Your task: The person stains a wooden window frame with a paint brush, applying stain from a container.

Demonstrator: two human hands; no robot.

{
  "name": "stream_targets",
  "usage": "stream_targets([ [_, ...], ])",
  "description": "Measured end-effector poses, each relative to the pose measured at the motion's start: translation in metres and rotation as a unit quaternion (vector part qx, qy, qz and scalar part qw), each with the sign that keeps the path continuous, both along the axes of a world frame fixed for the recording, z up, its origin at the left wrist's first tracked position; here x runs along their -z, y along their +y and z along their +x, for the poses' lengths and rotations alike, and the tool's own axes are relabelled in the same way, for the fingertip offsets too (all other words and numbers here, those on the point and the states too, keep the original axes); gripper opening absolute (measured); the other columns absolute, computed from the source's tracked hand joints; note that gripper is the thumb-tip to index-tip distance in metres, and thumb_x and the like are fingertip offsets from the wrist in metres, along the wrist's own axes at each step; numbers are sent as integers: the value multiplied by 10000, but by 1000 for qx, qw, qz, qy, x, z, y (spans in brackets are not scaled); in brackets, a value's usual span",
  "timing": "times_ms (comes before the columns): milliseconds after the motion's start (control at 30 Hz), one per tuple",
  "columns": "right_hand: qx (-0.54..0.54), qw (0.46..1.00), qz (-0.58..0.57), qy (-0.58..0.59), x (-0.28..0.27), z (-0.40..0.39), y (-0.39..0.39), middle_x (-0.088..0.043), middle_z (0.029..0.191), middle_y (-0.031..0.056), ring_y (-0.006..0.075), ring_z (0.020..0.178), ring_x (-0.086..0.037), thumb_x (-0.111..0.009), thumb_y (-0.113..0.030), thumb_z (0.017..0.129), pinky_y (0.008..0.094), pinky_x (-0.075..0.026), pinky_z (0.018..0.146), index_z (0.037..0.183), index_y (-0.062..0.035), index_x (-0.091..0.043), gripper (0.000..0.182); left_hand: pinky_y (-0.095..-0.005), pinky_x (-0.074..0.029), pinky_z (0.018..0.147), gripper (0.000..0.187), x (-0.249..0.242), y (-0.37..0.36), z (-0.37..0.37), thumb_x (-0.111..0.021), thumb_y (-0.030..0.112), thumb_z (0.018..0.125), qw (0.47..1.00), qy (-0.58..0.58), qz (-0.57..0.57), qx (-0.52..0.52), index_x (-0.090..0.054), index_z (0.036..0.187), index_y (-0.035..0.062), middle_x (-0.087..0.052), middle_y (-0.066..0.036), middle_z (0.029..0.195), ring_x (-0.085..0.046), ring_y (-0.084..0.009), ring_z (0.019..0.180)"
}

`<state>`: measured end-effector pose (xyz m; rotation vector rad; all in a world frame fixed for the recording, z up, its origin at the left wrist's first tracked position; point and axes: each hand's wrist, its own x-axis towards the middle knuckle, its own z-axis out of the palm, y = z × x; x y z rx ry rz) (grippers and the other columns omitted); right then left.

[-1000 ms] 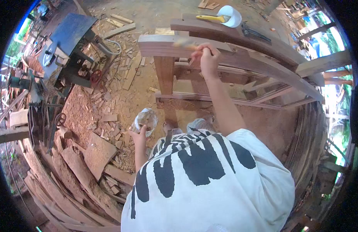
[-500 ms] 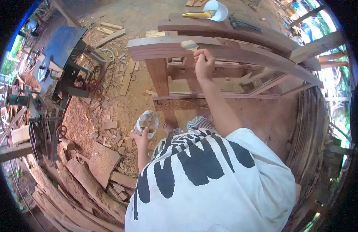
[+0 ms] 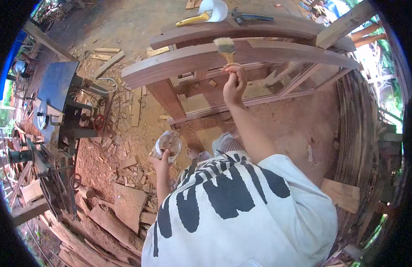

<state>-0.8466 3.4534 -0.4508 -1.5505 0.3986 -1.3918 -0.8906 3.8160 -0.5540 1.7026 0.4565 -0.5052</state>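
Observation:
My right hand (image 3: 235, 85) is closed round the handle of a paintbrush (image 3: 226, 50) with pale bristles and a yellowish handle. The bristles point up and overlap the top face of a wooden beam (image 3: 179, 63), the nearer rail of a large wooden frame. Lower down, my left hand (image 3: 159, 163) grips a clear plastic tub (image 3: 172, 143) by its side, thumb at the near rim. What lies inside the tub is brownish and hard to make out.
On the farther beam (image 3: 277, 27) lie a second paintbrush (image 3: 192, 19), a white cup (image 3: 218, 10) on its side and a hammer (image 3: 252, 17). A machine with a blue table (image 3: 59, 82) stands left. Wood scraps (image 3: 130, 162) litter the floor; stacked planks (image 3: 355, 142) rise at right.
The view has turned, so the frame appears farther left. My right hand has tilted the brush more upright, and its bristles have moved along the beam to the right. The tub stays in my left hand.

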Motion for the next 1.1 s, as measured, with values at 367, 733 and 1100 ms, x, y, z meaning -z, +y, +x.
stream_targets([
  [367,-41,961,262,76,47,-16,-47,-568,736,55,144,665,-569,-372,-12,892,281,-507,638,748,-9,-539,221,-364,-540,598,870,8,-18,1,-758,279,747,999,32,16,40,-165,1359,104,-457,-162,1225,-562,-274,1007],
  [733,9,967,208,146,90,-49,-96,-584,778,58,142,667,-565,-377,12,876,286,-456,606,743,-29,-542,216,-343,-518,598,824,-8,-49,0,-724,268,785,998,26,28,51,-158,1364,113,-450,-166,1230,-576,-255,939],
  [1100,63,994,87,-11,72,-47,-127,-599,819,65,149,736,-578,-390,4,875,261,-474,687,817,-27,-573,194,-403,-549,609,788,6,-63,16,-754,214,763,993,-11,63,98,-192,1288,45,-528,-165,1176,-592,-245,978],
])
